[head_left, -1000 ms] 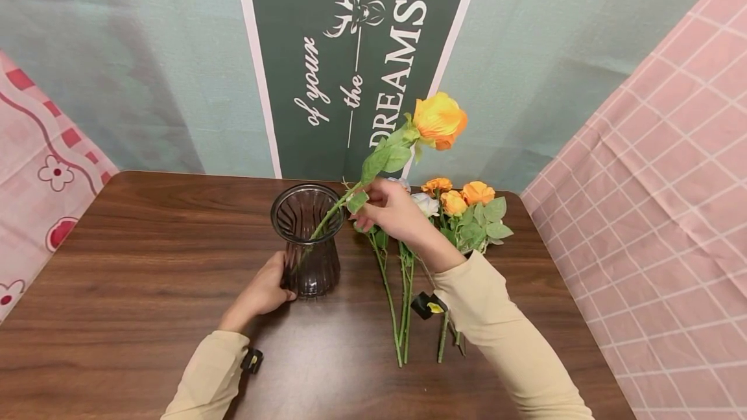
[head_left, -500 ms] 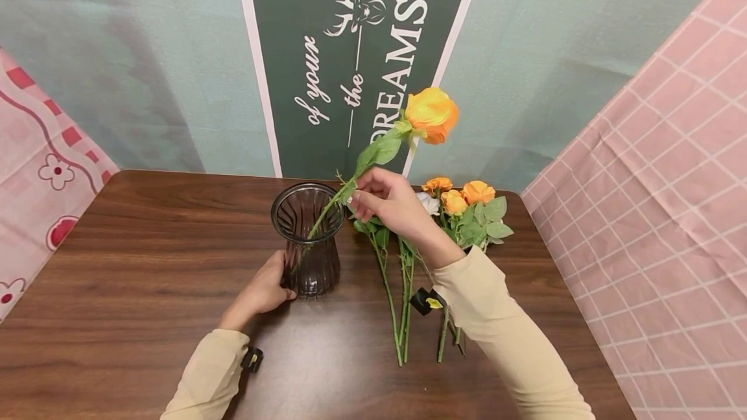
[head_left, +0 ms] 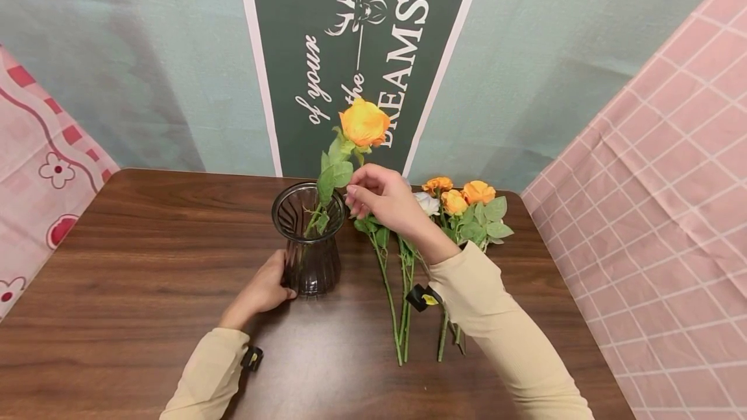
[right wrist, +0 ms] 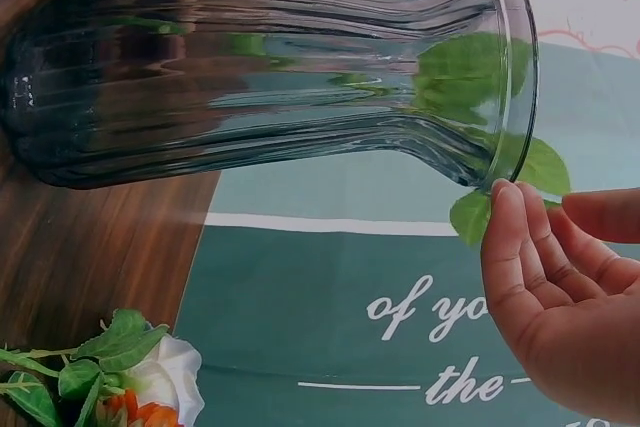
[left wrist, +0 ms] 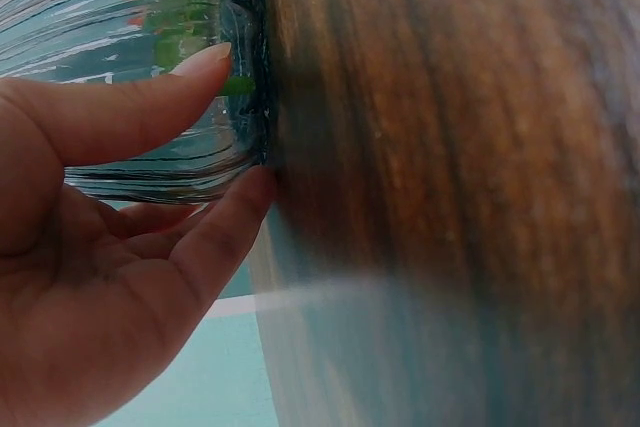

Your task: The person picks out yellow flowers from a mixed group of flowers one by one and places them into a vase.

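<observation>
A dark translucent glass vase (head_left: 312, 264) with ribbed sides and a wide rim stands upright on the table. My left hand (head_left: 267, 287) holds it low down, and in the left wrist view the thumb and fingers (left wrist: 225, 232) lie around its base. An orange-yellow rose (head_left: 364, 123) leans in the vase, its stem inside and its bloom above the rim. My right hand (head_left: 388, 203) is just right of the rim, fingers loosely bent, apart from the stem. In the right wrist view its fingertips are by the glass rim (right wrist: 518, 77), with green leaves behind them.
Several orange and white roses (head_left: 478, 193) lie on the wooden table (head_left: 175, 264) to the right, stems toward me, partly under my right forearm. A grey-green cloth backdrop (head_left: 163, 50) rises behind the table, with pink cloths at both sides.
The rose has shifted left and sunk deeper into the vase. My right hand has let go of its stem and stays near the rim. The left hand and vase have not moved.
</observation>
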Demonstrator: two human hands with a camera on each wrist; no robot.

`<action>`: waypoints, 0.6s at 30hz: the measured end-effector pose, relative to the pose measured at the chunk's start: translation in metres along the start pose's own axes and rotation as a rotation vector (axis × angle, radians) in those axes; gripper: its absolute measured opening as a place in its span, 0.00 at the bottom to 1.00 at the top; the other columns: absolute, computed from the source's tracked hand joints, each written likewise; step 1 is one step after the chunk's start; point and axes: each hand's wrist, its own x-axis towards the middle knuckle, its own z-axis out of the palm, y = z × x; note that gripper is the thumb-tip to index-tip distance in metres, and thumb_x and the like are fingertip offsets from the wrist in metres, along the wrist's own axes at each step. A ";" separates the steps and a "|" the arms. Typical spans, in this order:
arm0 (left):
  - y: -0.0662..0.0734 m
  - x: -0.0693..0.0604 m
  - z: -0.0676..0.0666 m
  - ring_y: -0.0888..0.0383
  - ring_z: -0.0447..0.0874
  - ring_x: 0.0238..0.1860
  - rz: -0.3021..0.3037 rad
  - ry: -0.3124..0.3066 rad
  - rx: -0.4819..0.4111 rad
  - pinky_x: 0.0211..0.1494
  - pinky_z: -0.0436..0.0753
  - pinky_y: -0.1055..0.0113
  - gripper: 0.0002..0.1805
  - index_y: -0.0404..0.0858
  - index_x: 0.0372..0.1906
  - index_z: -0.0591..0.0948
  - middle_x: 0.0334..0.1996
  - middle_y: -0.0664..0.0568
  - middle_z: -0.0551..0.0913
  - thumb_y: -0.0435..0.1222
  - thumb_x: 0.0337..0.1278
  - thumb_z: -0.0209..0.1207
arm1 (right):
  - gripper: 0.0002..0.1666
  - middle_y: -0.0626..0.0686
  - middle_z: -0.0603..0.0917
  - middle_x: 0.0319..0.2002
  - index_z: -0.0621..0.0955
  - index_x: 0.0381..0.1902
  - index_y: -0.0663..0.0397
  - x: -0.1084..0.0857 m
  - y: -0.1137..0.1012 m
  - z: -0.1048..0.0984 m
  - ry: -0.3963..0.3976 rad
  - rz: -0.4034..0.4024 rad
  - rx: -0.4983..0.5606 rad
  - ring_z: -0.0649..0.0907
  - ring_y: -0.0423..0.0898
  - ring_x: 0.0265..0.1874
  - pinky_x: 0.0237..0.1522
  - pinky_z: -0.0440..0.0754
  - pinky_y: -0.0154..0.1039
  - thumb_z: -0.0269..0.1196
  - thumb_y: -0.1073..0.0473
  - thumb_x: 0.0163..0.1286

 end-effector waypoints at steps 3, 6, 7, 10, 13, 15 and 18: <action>0.000 0.000 0.000 0.43 0.70 0.49 0.002 0.002 0.000 0.52 0.71 0.49 0.31 0.26 0.48 0.65 0.43 0.36 0.72 0.22 0.31 0.64 | 0.06 0.64 0.79 0.28 0.73 0.36 0.71 0.000 0.001 -0.001 0.001 0.008 -0.001 0.78 0.64 0.27 0.26 0.81 0.43 0.54 0.69 0.66; -0.001 0.001 0.001 0.43 0.71 0.48 0.003 0.006 -0.006 0.52 0.71 0.49 0.31 0.26 0.48 0.66 0.43 0.37 0.72 0.22 0.30 0.64 | 0.05 0.67 0.78 0.30 0.74 0.36 0.69 -0.001 0.003 -0.002 0.005 0.018 0.005 0.79 0.59 0.25 0.27 0.81 0.43 0.54 0.70 0.65; -0.001 0.001 0.001 0.43 0.71 0.48 0.004 0.008 -0.006 0.51 0.72 0.49 0.31 0.26 0.48 0.66 0.42 0.37 0.72 0.22 0.29 0.64 | 0.05 0.66 0.78 0.30 0.75 0.36 0.69 -0.001 0.004 -0.002 0.007 0.019 0.006 0.79 0.57 0.24 0.27 0.81 0.43 0.54 0.70 0.65; -0.001 0.001 0.001 0.45 0.71 0.44 0.013 0.014 -0.007 0.49 0.72 0.51 0.30 0.27 0.46 0.66 0.40 0.39 0.72 0.22 0.28 0.64 | 0.04 0.65 0.79 0.29 0.75 0.35 0.67 -0.002 0.006 -0.004 0.015 0.021 0.009 0.79 0.49 0.22 0.27 0.81 0.44 0.54 0.70 0.65; -0.002 0.001 0.002 0.48 0.70 0.40 0.023 0.021 -0.005 0.44 0.73 0.54 0.28 0.28 0.43 0.67 0.36 0.42 0.71 0.22 0.27 0.64 | 0.04 0.62 0.79 0.27 0.75 0.35 0.67 -0.003 0.009 -0.007 0.023 0.024 0.007 0.79 0.48 0.22 0.27 0.81 0.45 0.54 0.71 0.64; -0.002 0.001 0.002 0.49 0.70 0.38 0.032 0.025 -0.003 0.42 0.72 0.55 0.28 0.29 0.42 0.67 0.35 0.43 0.70 0.22 0.26 0.65 | 0.04 0.59 0.79 0.26 0.75 0.35 0.68 -0.005 0.011 -0.009 0.027 0.034 0.005 0.79 0.48 0.21 0.27 0.81 0.45 0.54 0.71 0.64; -0.002 0.001 0.002 0.49 0.70 0.39 0.030 0.028 -0.006 0.43 0.72 0.55 0.28 0.29 0.42 0.67 0.35 0.43 0.70 0.22 0.27 0.64 | 0.03 0.57 0.80 0.26 0.75 0.35 0.68 -0.007 0.016 -0.014 0.033 0.056 -0.003 0.79 0.48 0.21 0.28 0.81 0.46 0.54 0.70 0.65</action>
